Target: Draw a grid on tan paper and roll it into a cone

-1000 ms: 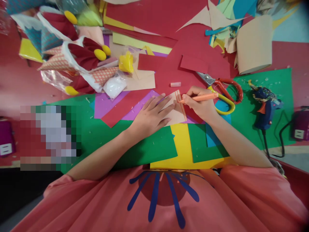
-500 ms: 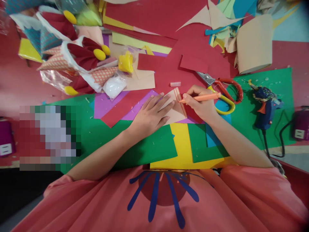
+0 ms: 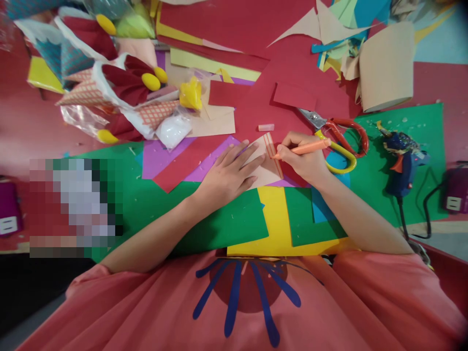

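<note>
My left hand [image 3: 230, 170] lies flat with fingers spread over a piece of pale beige paper [image 3: 261, 174], pressing it against the sheets beneath. In my right hand [image 3: 305, 156] is an orange marker [image 3: 310, 146], gripped between thumb and fingers. Its tip meets the paper near the right edge, where several orange lines run along the side. Just above the paper lies a small pinkish marker cap [image 3: 266, 127]. Scissors [image 3: 329, 131] with one red and one yellow handle rest right beside my right hand, blades partly against a red paper piece [image 3: 294, 96].
A blue glue gun [image 3: 401, 168] with a cord lies on green sheet [image 3: 431, 146] at the right. Beige rolled paper [image 3: 386, 68] stands behind it. Patterned cones with yellow ovals [image 3: 150, 82] crowd the upper left, near bags of yellow [image 3: 190, 93] and white material [image 3: 173, 129].
The marker has shifted slightly, its tip a little lower and its back end a bit left, along the paper's lined edge. My left hand stays in place.
</note>
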Demonstrator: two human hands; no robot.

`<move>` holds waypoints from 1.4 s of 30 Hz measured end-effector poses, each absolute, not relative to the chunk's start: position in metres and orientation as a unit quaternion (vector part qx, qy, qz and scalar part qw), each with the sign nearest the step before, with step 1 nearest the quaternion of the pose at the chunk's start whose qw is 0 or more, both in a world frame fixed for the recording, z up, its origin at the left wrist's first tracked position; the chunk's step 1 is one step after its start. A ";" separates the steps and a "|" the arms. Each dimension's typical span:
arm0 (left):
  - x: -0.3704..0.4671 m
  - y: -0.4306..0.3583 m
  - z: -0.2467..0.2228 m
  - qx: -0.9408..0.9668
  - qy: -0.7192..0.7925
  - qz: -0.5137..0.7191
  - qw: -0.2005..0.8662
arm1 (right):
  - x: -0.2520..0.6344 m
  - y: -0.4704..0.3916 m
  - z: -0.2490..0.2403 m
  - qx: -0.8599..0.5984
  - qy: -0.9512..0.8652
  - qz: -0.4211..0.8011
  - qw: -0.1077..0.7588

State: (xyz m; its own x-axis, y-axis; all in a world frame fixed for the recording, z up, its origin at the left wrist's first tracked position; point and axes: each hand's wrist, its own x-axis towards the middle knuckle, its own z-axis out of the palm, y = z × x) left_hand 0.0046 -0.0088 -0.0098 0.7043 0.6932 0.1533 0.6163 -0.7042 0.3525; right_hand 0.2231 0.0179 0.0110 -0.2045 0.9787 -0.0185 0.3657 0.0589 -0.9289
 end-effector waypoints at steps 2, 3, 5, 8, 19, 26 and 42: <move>0.005 -0.009 -0.010 0.914 0.356 0.139 0.136 | 0.224 0.018 0.011 -0.527 -0.616 0.467 0.352; 0.004 -0.009 -0.010 0.915 0.354 0.139 0.136 | 0.224 0.018 0.010 -0.526 -0.605 0.478 0.359; 0.004 -0.008 -0.010 0.915 0.352 0.140 0.136 | 0.225 0.019 0.010 -0.526 -0.591 0.483 0.376; 0.003 -0.007 -0.011 0.912 0.359 0.137 0.144 | 0.225 0.018 0.010 -0.538 -0.585 0.469 0.387; 0.005 -0.008 -0.005 0.913 0.353 0.140 0.148 | 0.224 0.015 0.007 -0.543 -0.626 0.428 0.361; 0.004 -0.008 -0.009 0.910 0.359 0.134 0.158 | 0.223 0.016 0.009 -0.543 -0.630 0.431 0.350; 0.003 -0.008 -0.007 0.910 0.370 0.123 0.142 | 0.224 0.017 0.009 -0.544 -0.589 0.459 0.383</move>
